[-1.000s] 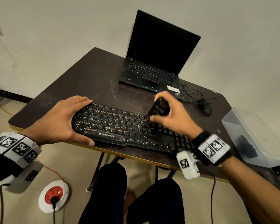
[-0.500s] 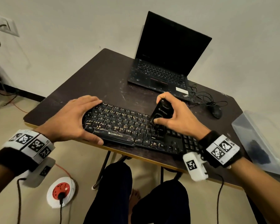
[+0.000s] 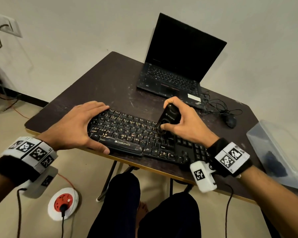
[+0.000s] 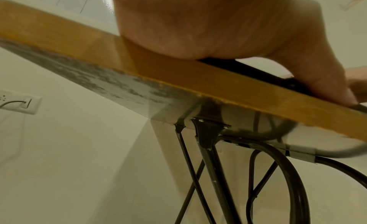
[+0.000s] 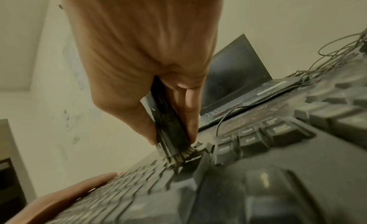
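1. keyboard (image 3: pixel 139 134): black, lying along the near edge of the table (image 3: pixel 110 86), at 6 o'clock from the table's middle. Its right end is hidden behind my right wrist and the wrist camera (image 3: pixel 203 176).
2. left hand (image 3: pixel 76 127): spread over the keyboard's 9 o'clock end, with the fingers nearly straight across the far corner and the thumb laid along the near edge. It presses down and clasps nothing. The left wrist view shows only my palm's heel and thumb.
3. right hand (image 3: pixel 184 124): wrapped round the brush (image 3: pixel 169 117), with the thumb on its near face and the forefinger hooked over its top. The other fingers are behind the handle and mostly hidden.
4. brush: black with a flat handle, nearly upright, top tipped toward 12 o'clock. The bristles (image 5: pixel 184 155) are down among the keys just right of the keyboard's middle, their tips lost between the keycaps. The white lettering on the handle is too small for me to read.
5. laptop (image 3: pixel 179 66): open with a dark screen, at 1 o'clock.
6. mouse (image 3: pixel 230 121): at 3 o'clock. A tangled cable (image 3: pixel 218 105) lies between it and the laptop, and I cannot trace its ends.
7. plastic box (image 3: pixel 279 152): clear, at 4 o'clock past the table's corner, cut off by the frame. There is something dark inside that I cannot make out.
8. floor socket (image 3: pixel 63 203): round, white and red, at 7 o'clock on the floor, with one black plug in it.
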A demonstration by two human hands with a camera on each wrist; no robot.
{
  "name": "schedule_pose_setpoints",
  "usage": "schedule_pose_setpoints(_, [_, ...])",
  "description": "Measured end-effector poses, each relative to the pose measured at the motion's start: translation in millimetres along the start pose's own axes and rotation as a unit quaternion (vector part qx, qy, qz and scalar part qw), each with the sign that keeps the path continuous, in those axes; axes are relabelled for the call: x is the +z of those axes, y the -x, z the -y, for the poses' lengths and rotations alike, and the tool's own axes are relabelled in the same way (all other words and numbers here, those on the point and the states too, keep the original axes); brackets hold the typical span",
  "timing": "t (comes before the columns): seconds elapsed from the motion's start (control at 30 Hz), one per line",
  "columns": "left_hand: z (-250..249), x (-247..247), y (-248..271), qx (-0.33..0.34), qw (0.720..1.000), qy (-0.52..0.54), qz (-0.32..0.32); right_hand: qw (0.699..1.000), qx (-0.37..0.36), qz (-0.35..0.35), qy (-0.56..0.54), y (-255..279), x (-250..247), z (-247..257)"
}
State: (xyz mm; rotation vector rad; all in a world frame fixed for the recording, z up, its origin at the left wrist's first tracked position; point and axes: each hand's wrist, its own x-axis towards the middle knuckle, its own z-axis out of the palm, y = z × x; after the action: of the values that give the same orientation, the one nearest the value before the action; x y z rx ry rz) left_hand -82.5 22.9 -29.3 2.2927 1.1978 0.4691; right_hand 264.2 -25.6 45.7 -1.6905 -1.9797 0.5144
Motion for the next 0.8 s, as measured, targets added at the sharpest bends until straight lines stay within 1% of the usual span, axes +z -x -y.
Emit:
schedule_pose_setpoints(0.1, [0, 0, -2, 0.005, 1.000, -0.009, -0.003, 0.999, 0.027, -0.041, 0.022, -3, -4, -4])
schedule_pose_setpoints(0.13, [0, 0, -2, 0.007, 1.000, -0.006, -0.005, 0.999, 0.027, -0.039, 0.017, -3, -4, -3])
schedule_pose_setpoints(0.2, [1, 0, -1, 0.004, 1.000, 0.004, -0.003, 1.000, 0.009, -0.005, 0.010, -2, 0, 1])
schedule_pose_setpoints(0.23, [1, 0, 0, 0.002, 1.000, 0.005, -0.003, 1.000, 0.006, 0.001, 0.009, -3, 2, 2])
schedule_pose_setpoints(0.33, [0, 0, -2, 0.006, 1.000, 0.000, -0.005, 0.999, 0.034, -0.037, 0.015, -5, 0, 2])
schedule_pose_setpoints(0.47, [2, 0, -1, 0.002, 1.000, 0.007, -0.003, 1.000, 0.004, 0.001, 0.013, -5, 8, 10])
schedule_pose_setpoints(0.57, [1, 0, -2, 0.003, 1.000, 0.001, -0.005, 0.999, 0.042, -0.031, 0.002, -8, 5, 9])
schedule_pose_setpoints(0.6, [2, 0, -2, 0.005, 1.000, -0.001, -0.005, 0.999, 0.043, -0.030, 0.001, -9, 5, 10])
schedule_pose_setpoints(0.7, [5, 1, -2, 0.006, 1.000, 0.006, -0.003, 1.000, 0.006, 0.007, 0.010, -6, 11, 16])
schedule_pose_setpoints(0.73, [5, 1, -2, 0.007, 1.000, 0.005, -0.004, 1.000, 0.011, 0.003, 0.008, -7, 11, 16])
schedule_pose_setpoints(0.8, [4, 1, -4, 0.013, 1.000, -0.005, -0.008, 0.999, 0.046, -0.025, 0.000, -11, 6, 12])
